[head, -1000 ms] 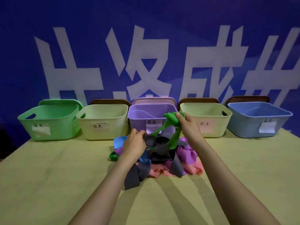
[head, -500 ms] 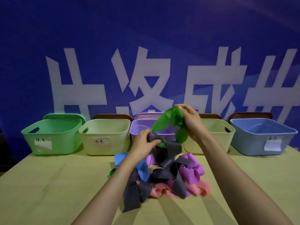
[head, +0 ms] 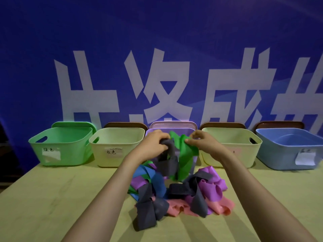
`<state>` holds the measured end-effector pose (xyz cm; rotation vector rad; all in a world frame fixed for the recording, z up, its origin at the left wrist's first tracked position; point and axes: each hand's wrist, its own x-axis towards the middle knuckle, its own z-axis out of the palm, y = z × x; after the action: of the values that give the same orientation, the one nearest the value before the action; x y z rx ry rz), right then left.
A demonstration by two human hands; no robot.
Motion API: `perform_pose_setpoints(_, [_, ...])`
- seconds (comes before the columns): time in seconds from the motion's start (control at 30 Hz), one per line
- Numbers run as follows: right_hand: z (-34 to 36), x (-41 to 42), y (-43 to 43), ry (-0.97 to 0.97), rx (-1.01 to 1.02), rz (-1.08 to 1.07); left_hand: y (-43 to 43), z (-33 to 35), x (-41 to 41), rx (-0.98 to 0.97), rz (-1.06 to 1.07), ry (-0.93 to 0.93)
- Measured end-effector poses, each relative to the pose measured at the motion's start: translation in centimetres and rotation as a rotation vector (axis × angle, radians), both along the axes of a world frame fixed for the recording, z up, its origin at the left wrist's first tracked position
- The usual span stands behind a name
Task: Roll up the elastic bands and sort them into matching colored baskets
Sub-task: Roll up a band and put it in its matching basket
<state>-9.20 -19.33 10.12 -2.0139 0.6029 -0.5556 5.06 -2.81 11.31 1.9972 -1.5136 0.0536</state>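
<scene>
A tangled pile of elastic bands in grey, purple, blue, pink and green lies mid-table. My left hand is raised above it, gripping a grey band that hangs down. Beside it, my right hand pinches the top of a green band that drapes toward the pile. Both hands are in front of the purple basket. The green basket stands at far left, then a cream basket, another cream basket right of centre, and a blue basket at far right.
The baskets stand in a row along the table's back edge, each with a paper label, with lids leaning behind them. A blue banner wall with large white characters rises directly behind. Bare tabletop flanks the pile on both sides.
The green band has come away from the grey one and now hangs spread from my right hand. My left hand rose higher with the grey band. The view tilted upward.
</scene>
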Motion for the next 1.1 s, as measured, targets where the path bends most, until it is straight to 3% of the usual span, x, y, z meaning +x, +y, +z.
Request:
perform_pose_setpoints(0.1, [0.0,0.3,1.6,-0.064,-0.064,0.072,0.0,0.0,-0.5,-0.014,-0.031,-0.012])
perform_pose_setpoints(0.2, [0.0,0.1,3.0,-0.181,0.058,0.313,0.1,0.1,-1.1,-0.169,-0.041,0.234])
perform_pose_setpoints(0.27, [0.3,-0.2,3.4,-0.218,0.166,0.316,0.3,0.2,-1.2,-0.278,0.024,0.343])
perform_pose_setpoints(0.33, [0.4,-0.6,3.0,-0.227,0.22,0.319,0.5,0.2,-1.0,-0.326,0.105,0.296])
perform_pose_setpoints(0.4, [0.4,-0.9,2.7,-0.129,0.148,0.353,0.8,0.1,-0.5,-0.331,0.17,0.21])
perform_pose_setpoints(0.47, [0.4,-0.7,2.6,-0.024,-0.021,0.248,1.0,-0.1,-0.1,-0.283,0.274,0.055])
perform_pose_setpoints(0.53, [0.5,-0.4,2.0,-0.075,-0.125,0.043,1.2,-0.2,0.2,-0.251,0.396,-0.049])
perform_pose_setpoints(0.63, [0.5,-0.6,0.4,-0.242,-0.024,-0.166,1.6,-0.6,0.9,-0.212,0.493,-0.009])
perform_pose_setpoints(0.8, [1.0,-1.3,0.8,-0.277,0.074,-0.015,1.0,-2.3,1.4,0.126,0.294,0.226])
perform_pose_setpoints(0.87, [1.4,-1.2,1.6,-0.319,0.07,0.046,0.6,-3.1,1.0,0.217,0.281,0.188])
perform_pose_setpoints(0.97, [2.0,-0.9,2.1,-0.377,0.049,0.065,-0.1,-4.0,0.7,0.283,0.484,-0.035])
perform_pose_setpoints(1.1, [3.2,-0.8,2.3,-0.388,0.043,0.086,-0.3,-4.1,0.7,0.334,0.458,-0.015])
